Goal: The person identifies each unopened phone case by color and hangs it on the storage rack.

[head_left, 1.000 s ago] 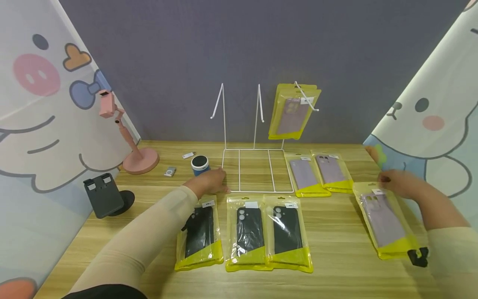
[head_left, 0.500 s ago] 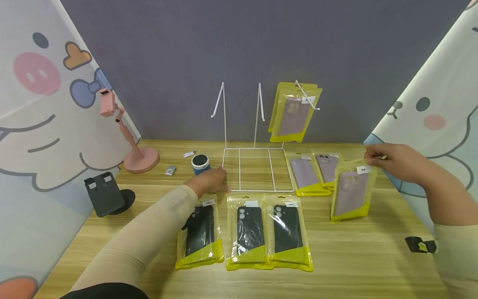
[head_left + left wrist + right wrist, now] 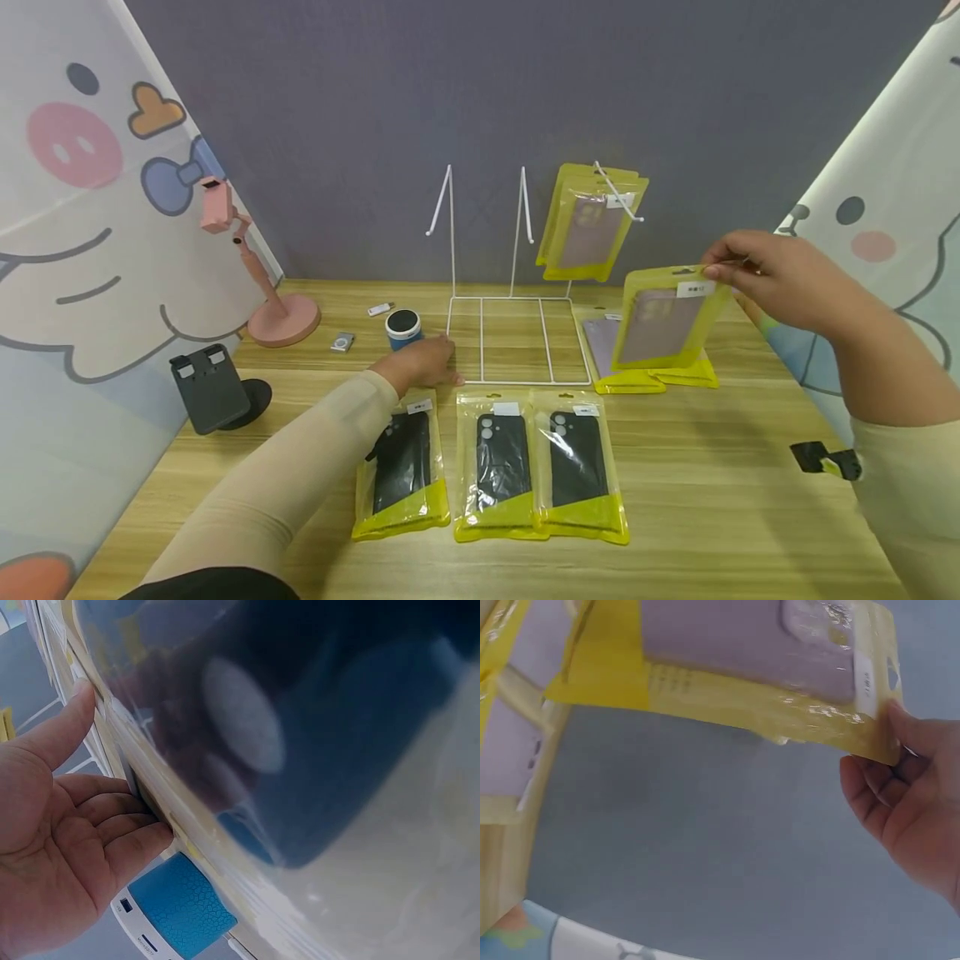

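Right hand (image 3: 780, 279) pinching lilac case packet (image 3: 663, 321)

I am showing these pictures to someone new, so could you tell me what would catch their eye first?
Most striking is the yellow packet with a lilac phone case, held in the air by the right hand in front of the white wire rack. Two similar packets hang on the rack's right hook, and three packets with black cases lie in a row on the wooden table.
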`<state>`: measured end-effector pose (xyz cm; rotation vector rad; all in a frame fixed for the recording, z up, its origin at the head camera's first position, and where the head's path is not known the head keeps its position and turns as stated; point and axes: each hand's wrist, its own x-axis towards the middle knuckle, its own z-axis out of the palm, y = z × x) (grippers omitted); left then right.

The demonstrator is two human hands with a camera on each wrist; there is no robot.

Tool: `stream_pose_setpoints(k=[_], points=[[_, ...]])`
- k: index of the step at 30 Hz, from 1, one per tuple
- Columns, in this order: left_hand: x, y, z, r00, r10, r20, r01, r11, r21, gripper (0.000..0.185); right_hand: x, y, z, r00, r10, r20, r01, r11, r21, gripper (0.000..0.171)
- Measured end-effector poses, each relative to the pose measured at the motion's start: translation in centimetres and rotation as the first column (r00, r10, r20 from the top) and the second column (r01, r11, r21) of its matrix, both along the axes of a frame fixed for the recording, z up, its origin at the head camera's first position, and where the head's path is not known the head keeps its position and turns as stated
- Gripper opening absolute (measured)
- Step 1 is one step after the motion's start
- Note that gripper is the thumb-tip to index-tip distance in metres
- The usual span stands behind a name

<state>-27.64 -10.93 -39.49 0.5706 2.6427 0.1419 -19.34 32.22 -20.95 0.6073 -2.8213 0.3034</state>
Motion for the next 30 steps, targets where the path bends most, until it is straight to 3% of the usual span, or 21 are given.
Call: stream_pose_setpoints(k=[8,14,30], points=[[0.1,0.0,-0.1,1.0,-0.011,-0.001,0.011,1.0,-0.015,0.085,-0.7,-2.9,1.8,0.997,0.034,-0.072,-0.042,0.994,-0.103,0.018],[0.0,0.0,-0.2,1.0,0.002,0.001,-0.002,1.0,0.005,0.085,-1.8,-4.8,2.4,0.997,0.01,-0.08,-0.021,0.99,-0.141,0.025],[-0.2,0.0,-0.3,1.0,-0.004,-0.001,0.004,1.0,-0.007,0.087,-6.1,-5.9,1.1,0.999,-0.05,0.015,0.052,0.972,-0.23,0.032]])
